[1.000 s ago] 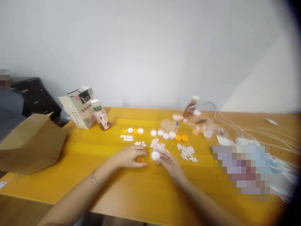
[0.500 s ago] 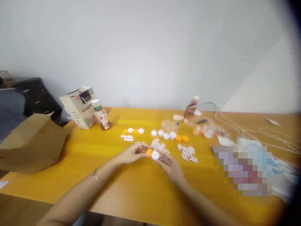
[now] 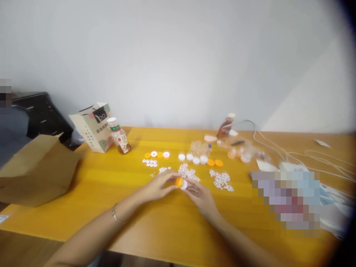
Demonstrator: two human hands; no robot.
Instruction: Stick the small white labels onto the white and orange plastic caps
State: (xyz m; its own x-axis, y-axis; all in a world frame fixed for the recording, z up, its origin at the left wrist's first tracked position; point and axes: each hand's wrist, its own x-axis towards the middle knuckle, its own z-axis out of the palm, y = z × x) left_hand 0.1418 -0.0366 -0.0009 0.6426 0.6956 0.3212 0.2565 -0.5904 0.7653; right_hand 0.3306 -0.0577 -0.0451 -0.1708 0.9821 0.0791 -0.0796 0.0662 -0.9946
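Note:
Over the middle of the table, my left hand pinches an orange round cap-like piece. My right hand grips a white round cap-like piece, and the two pieces meet between my fingertips. Just beyond lies a pile of white openwork pieces, with a second pile to its right. Behind them runs a row of white round caps and orange caps. Further left are orange and white discs, with small white pieces in front of them.
At the back left stand a paper bag and a drink bottle; a brown paper bag is nearer. Clear small containers, a tilted bottle of brown drink and white cables are behind and right. A person's sleeve shows far left.
The orange piece and the white piece have come together, and the white one has turned from face-on to edge-on. My left hand has shifted slightly right.

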